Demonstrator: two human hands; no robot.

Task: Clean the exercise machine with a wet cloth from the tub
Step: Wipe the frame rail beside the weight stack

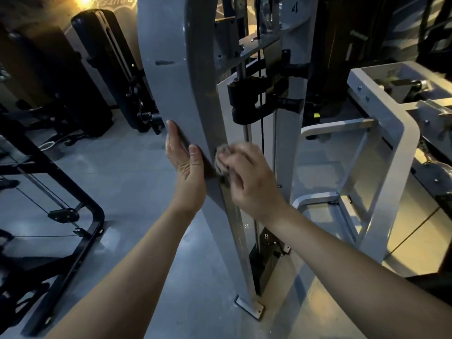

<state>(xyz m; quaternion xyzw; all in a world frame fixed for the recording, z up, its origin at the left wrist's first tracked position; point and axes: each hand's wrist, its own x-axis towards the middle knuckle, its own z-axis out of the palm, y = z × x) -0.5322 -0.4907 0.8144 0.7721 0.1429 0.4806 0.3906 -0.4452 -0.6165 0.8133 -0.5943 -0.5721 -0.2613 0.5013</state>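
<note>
Exercise machine [171, 69] at centre frame, grey upright column standing on the floor [137, 172] on a small foot plate. Judged heavy, rigid and fixed, its painted metal likely smooth and slick once wet. Not for lifting; best steadied flat-palmed on a broad face, clear of the cable and black pulley carriage [247, 101] behind.

Left hand [188, 172] laid against the column's left face, fingers [172, 135] straight and released, thumb on the front edge, bracing. Right hand [252, 182] just beside it at the column's right edge, fingers [232, 165] clenched round a cloth [221, 160], bunched into a small grey wad and pressed to the metal. Cloth judged soft, light and limp, easy to squash into corners; wetness impossible to tell. Tub out of view.

Numeral "4" [295, 7] legible on the grey plate at top. Small pale marks low on the weight stack [266, 237] too blurred to read. No brand name visible.
</note>
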